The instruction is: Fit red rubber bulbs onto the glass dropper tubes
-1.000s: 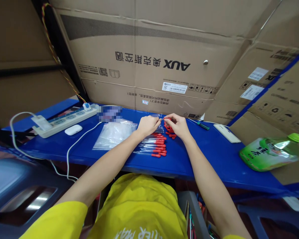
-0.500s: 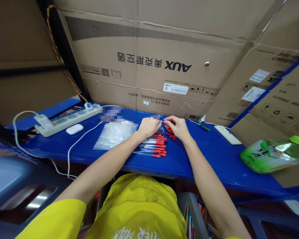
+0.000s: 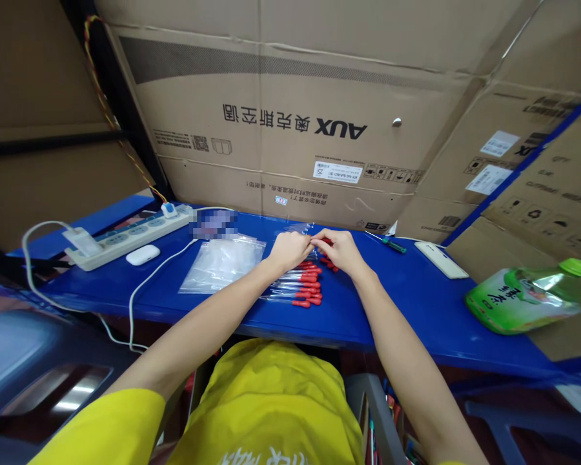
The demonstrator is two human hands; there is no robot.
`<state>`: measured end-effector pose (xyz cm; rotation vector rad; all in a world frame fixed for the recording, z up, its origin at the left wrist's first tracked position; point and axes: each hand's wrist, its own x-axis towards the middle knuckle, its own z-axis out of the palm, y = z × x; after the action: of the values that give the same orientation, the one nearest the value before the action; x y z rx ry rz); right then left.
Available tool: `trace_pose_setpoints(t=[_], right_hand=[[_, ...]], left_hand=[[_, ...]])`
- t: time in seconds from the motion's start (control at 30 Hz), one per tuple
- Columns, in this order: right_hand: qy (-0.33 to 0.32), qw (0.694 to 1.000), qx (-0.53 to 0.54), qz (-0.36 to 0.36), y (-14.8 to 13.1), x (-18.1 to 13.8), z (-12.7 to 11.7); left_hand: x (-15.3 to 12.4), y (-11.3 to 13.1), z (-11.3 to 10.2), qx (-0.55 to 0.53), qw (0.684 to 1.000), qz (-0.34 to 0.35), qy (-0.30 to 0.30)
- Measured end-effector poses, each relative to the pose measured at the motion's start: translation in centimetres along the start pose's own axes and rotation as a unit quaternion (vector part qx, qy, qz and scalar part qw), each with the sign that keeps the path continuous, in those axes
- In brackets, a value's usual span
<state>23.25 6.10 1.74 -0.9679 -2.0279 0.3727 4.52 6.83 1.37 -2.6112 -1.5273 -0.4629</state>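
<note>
My left hand point(image 3: 290, 250) is closed, its thumb and fingertips pinched together above a row of thin metal shafts. My right hand point(image 3: 337, 248) is closed too, its fingertips meeting those of the left. Whatever small piece lies between them is hidden by the fingers. Below my left hand several thin shafts with red handles point(image 3: 310, 279) lie side by side, handles to the right. Loose red pieces point(image 3: 328, 263) sit partly under my right hand. Bare shaft ends point(image 3: 308, 227) show just beyond the left hand. Clear plastic bags point(image 3: 223, 263) lie flat to the left.
On the left stand a white power strip point(image 3: 130, 237), a white case point(image 3: 142, 255) and a white cable. A green-handled screwdriver point(image 3: 393, 245), a pale phone-like slab point(image 3: 440, 259) and a green-labelled bottle point(image 3: 523, 298) are on the right. Cardboard point(image 3: 290, 84) walls the back of the blue table point(image 3: 339, 316).
My right hand has moved slightly left, and its fingertips now touch those of my left hand. The view has shifted a little; the laid-out pieces look the same.
</note>
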Motion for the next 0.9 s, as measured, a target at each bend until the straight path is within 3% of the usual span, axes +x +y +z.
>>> trace_pose_setpoints(t=[0.27, 0.57, 0.9], right_hand=[[0.059, 0.985, 0.131, 0.09, 0.5, -0.1, -0.3], [0.116, 0.971, 0.18, 0.11, 0.8, 0.3, -0.5], [0.106, 0.956, 0.234, 0.138, 0.7, 0.2, -0.9]], left_hand=[[0.3, -1.6, -0.6, -0.03, 0.997, -0.052, 0.047], [0.2, -2.7, -0.6, -0.124, 0.987, 0.092, 0.034], [0.5, -3.1, 0.0, -0.142, 0.979, 0.14, 0.046]])
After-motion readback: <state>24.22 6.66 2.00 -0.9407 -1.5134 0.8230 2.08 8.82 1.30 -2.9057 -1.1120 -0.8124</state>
